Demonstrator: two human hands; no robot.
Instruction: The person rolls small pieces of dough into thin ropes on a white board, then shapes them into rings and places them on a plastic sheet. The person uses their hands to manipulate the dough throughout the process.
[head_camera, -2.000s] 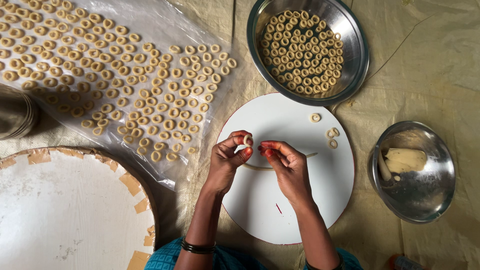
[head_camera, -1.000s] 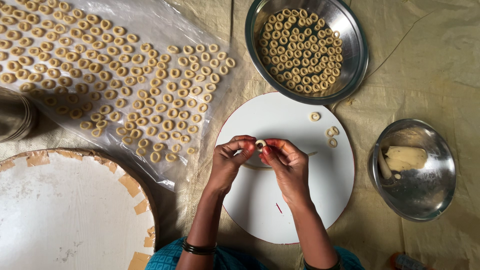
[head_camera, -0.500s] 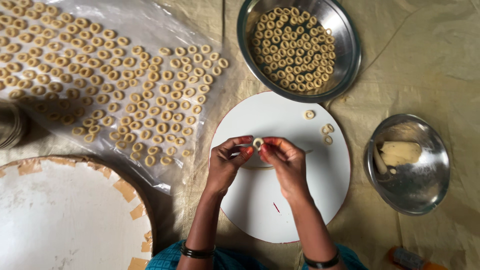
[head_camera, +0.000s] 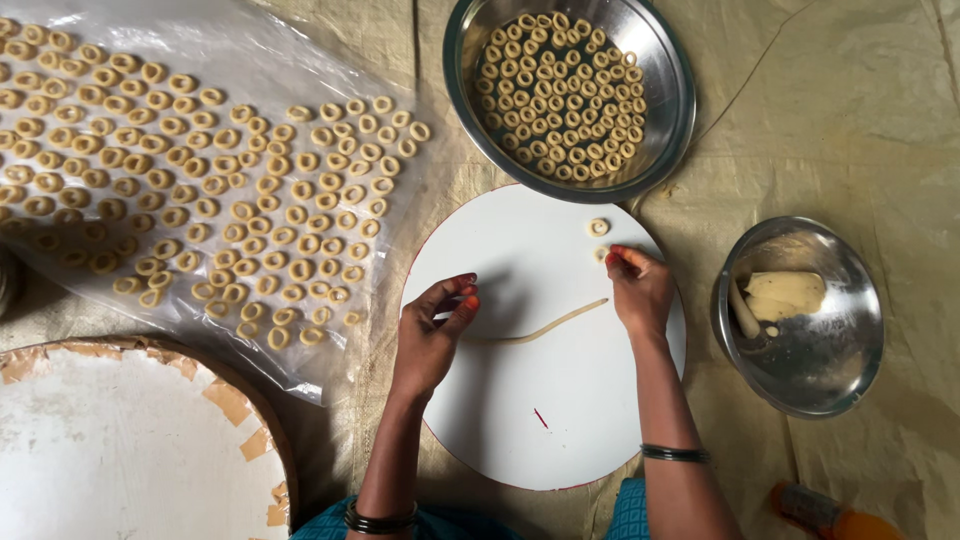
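Tan woven floor sheet (head_camera: 850, 120) under everything. Hands, joined a moment ago, now apart over round white board (head_camera: 500, 420). Right hand (head_camera: 638, 288) sets small dough ring (head_camera: 602, 254) down, fingertips pinched on it. Left hand (head_camera: 432, 335) loosely open, empty, beside thin dough rope (head_camera: 545, 327). One more ring done.

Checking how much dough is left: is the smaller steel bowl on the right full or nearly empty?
Nearly empty. The smaller steel bowl holds only one pale dough block and a short dough roll; bare metal shows elsewhere.
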